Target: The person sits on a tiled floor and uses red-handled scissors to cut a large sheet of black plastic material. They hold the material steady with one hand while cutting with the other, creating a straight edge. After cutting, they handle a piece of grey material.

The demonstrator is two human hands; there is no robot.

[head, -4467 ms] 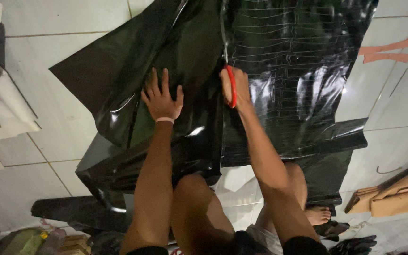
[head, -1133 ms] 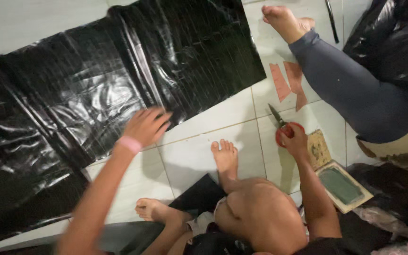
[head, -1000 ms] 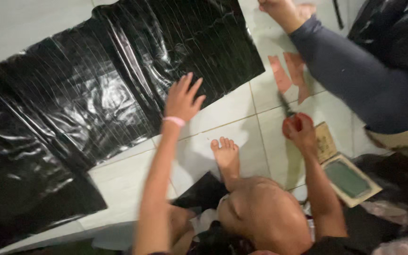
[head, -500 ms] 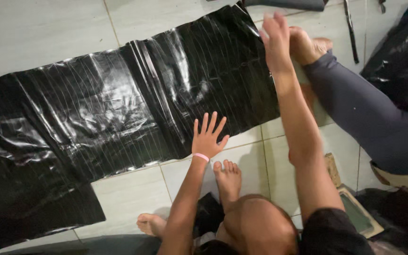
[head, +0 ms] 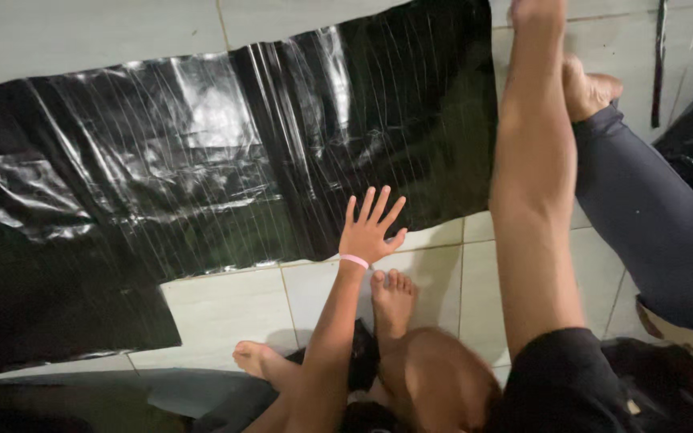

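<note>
My right arm [head: 535,200] has stretched further up, its hand out of view, while my left hand [head: 370,228], fingers spread, presses the near edge of the black sheet [head: 226,160] lying lengthwise left-to-right on the tiled floor [head: 234,309].

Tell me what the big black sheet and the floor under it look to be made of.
The black sheet looks like glossy faux or patent leather, possibly coated vinyl: it mirrors the light in bright patches and shows fine parallel lines and soft creases. The look alone cannot settle which. The floor seems to be glazed pale ceramic tile, with straight grout lines and a dull sheen. The left hand lies spread at the sheet's edge.
</note>
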